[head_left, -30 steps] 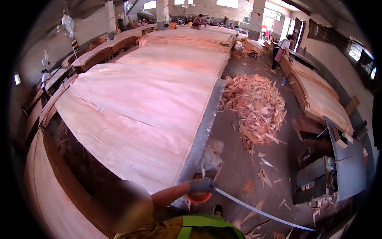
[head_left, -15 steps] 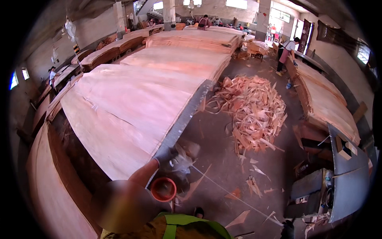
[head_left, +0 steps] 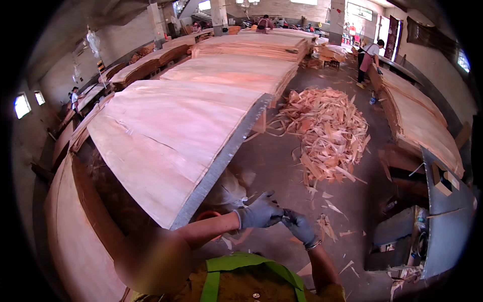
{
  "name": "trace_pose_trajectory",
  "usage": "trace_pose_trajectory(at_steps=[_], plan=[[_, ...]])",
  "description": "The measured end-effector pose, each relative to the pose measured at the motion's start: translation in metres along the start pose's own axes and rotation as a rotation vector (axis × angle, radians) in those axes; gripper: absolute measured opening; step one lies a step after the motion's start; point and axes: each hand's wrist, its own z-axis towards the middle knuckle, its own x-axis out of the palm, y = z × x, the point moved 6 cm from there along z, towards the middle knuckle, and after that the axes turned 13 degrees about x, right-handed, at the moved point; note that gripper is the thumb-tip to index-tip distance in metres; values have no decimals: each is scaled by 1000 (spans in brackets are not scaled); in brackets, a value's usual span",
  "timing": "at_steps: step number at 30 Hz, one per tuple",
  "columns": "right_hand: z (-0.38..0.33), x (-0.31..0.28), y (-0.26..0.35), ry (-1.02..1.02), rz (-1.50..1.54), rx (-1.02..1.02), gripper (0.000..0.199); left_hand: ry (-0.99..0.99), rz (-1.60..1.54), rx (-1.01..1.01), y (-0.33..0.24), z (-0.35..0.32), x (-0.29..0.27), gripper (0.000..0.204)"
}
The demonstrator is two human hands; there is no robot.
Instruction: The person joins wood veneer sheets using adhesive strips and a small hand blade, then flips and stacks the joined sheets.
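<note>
Both my hands wear grey gloves with darker fingers and meet in front of my body, past the edge of the table. My left hand [head_left: 260,211] comes in from the left, its fingers bent toward the right hand. My right hand [head_left: 300,227] touches it at the fingertips, its fingers closed. Whatever is between them, if anything, is too small to make out. Left of the hands, wood veneer sheets [head_left: 161,131] cover the table, whose bare grey edge strip [head_left: 211,168] faces me. An orange-red bucket [head_left: 209,216] is partly hidden under my left forearm.
A heap of veneer scraps [head_left: 327,133] lies on the floor ahead. Crumpled clear plastic [head_left: 229,191] sits beside the table. Veneer stacks [head_left: 417,110] line the right side, where a person [head_left: 370,60] bends over. A grey board [head_left: 448,226] with an open box stands near right.
My left hand has left the table's edge and moved right. My right hand has come up from the lower right edge, and the two now meet. The view has shifted slightly.
</note>
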Motion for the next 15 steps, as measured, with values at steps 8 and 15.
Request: trace_pose_trajectory(at_steps=[8, 15], plan=[[-40, 59, -9, 101, 457, 515, 10, -649, -752, -665, 0, -82, -15, 8], [-78, 56, -1, 145, 533, 541, 19, -590, -719, -545, -21, -88, 19, 30]])
